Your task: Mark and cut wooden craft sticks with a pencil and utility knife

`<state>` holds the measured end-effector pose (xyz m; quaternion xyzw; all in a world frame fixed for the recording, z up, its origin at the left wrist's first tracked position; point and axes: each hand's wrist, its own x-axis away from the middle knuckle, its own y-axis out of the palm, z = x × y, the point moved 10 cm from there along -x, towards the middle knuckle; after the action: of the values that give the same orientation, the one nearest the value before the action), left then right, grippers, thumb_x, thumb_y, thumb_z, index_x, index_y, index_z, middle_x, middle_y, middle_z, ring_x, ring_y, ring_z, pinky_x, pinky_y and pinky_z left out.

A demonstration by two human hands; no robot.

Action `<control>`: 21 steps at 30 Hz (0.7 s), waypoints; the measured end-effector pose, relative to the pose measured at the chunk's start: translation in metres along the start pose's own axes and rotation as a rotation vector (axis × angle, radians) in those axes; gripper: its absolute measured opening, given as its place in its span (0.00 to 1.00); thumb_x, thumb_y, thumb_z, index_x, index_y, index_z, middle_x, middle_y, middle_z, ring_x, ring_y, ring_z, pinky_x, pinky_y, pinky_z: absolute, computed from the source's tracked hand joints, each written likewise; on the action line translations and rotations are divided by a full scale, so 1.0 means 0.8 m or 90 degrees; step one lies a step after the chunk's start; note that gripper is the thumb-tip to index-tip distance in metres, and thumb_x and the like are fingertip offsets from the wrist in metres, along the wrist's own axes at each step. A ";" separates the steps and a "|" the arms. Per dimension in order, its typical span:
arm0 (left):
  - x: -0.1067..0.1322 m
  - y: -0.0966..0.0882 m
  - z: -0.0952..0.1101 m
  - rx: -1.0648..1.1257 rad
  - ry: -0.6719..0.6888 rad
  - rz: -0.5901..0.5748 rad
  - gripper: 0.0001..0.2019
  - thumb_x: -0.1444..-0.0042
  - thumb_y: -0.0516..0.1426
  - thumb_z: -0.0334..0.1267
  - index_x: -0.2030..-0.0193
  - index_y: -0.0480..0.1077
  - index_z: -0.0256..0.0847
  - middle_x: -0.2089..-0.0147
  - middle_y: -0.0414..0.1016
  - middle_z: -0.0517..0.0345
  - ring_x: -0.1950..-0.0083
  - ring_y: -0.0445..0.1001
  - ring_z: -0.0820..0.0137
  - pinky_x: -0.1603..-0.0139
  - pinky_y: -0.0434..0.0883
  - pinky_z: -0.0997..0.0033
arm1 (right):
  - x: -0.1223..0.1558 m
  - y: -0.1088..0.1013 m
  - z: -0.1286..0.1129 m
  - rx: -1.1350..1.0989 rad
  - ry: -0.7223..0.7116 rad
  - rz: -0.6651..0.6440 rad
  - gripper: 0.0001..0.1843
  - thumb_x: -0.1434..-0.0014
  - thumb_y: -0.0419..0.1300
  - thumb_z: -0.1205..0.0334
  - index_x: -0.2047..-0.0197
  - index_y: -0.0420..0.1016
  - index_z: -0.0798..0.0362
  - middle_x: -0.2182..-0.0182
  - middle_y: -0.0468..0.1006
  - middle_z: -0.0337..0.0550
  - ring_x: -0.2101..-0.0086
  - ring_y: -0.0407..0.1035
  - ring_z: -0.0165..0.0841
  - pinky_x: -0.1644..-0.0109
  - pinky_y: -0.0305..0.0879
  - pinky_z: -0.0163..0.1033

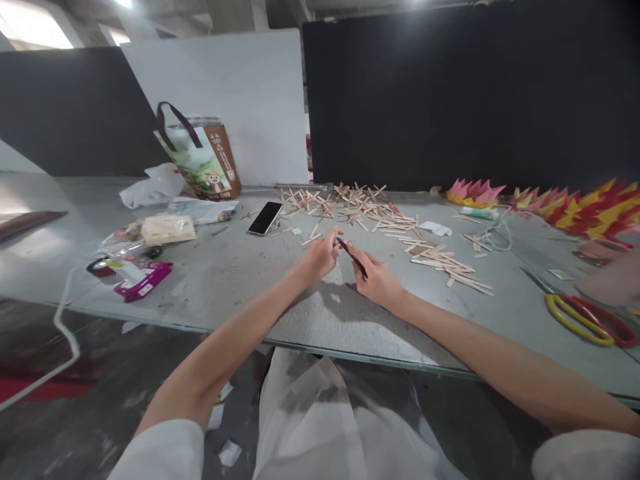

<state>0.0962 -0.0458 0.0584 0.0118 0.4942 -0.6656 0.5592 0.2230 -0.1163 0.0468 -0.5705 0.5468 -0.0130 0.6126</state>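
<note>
Above the middle of the table, my right hand (381,283) is closed round a slim black tool (353,257), whose kind I cannot make out. The tool slants up and left, with its far end at the fingertips of my left hand (321,258). My left fingers are pinched together there; anything small between them is hidden. Just beyond both hands lie several loose wooden craft sticks (443,261), some crossed and joined into small shapes. A pile of crossed sticks (357,199) spreads farther back.
A phone (265,219) lies left of the sticks, near a carrier bag (207,160). At left is a purple-and-clear package (143,281). Yellow- and red-handled scissors (580,319), a glue stick (479,213) and folded paper pieces (585,210) are at right. The table's front edge (320,349) runs near me.
</note>
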 end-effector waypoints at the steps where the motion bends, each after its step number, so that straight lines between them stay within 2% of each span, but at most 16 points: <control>1: 0.000 -0.001 -0.001 0.005 -0.003 0.009 0.17 0.30 0.52 0.30 0.37 0.65 0.39 0.63 0.81 0.57 0.59 0.82 0.66 0.51 0.74 0.66 | 0.001 0.000 -0.001 0.001 -0.004 0.004 0.32 0.26 0.49 0.67 0.21 0.56 0.49 0.37 0.79 0.57 0.46 0.80 0.50 0.47 0.81 0.51; 4: 0.000 -0.001 0.000 -0.010 0.005 0.000 0.17 0.30 0.52 0.30 0.36 0.65 0.39 0.64 0.81 0.58 0.60 0.82 0.66 0.52 0.74 0.67 | 0.002 -0.001 -0.002 0.006 -0.009 0.007 0.33 0.26 0.49 0.67 0.20 0.54 0.48 0.37 0.79 0.57 0.46 0.80 0.50 0.47 0.81 0.51; 8: 0.001 0.005 0.004 -0.049 0.030 -0.045 0.18 0.31 0.51 0.28 0.36 0.66 0.40 0.60 0.82 0.54 0.54 0.83 0.64 0.51 0.74 0.67 | 0.005 0.001 0.000 0.012 -0.003 0.000 0.32 0.26 0.49 0.67 0.21 0.56 0.48 0.38 0.80 0.57 0.48 0.81 0.50 0.48 0.82 0.51; 13: 0.001 0.005 -0.002 0.004 -0.009 0.029 0.17 0.30 0.51 0.30 0.36 0.65 0.38 0.65 0.81 0.59 0.61 0.82 0.67 0.52 0.75 0.67 | 0.005 0.001 0.003 0.002 0.004 0.010 0.33 0.27 0.49 0.67 0.21 0.57 0.50 0.38 0.80 0.57 0.48 0.81 0.50 0.48 0.82 0.51; 18: 0.001 0.012 0.002 -0.053 0.041 -0.001 0.18 0.29 0.49 0.29 0.35 0.66 0.37 0.56 0.82 0.50 0.55 0.82 0.65 0.51 0.74 0.67 | 0.005 0.000 0.001 -0.027 0.005 0.019 0.34 0.28 0.50 0.69 0.22 0.58 0.48 0.34 0.77 0.54 0.42 0.78 0.47 0.44 0.81 0.49; 21: 0.001 0.010 -0.006 -0.061 0.030 0.011 0.19 0.29 0.48 0.30 0.34 0.65 0.37 0.56 0.82 0.51 0.55 0.82 0.65 0.51 0.74 0.67 | 0.003 0.001 0.001 -0.038 0.003 0.024 0.33 0.28 0.49 0.69 0.22 0.59 0.49 0.33 0.76 0.54 0.39 0.76 0.46 0.40 0.79 0.49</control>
<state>0.0995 -0.0424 0.0506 0.0050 0.5383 -0.6358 0.5532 0.2240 -0.1172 0.0444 -0.5783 0.5588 0.0137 0.5943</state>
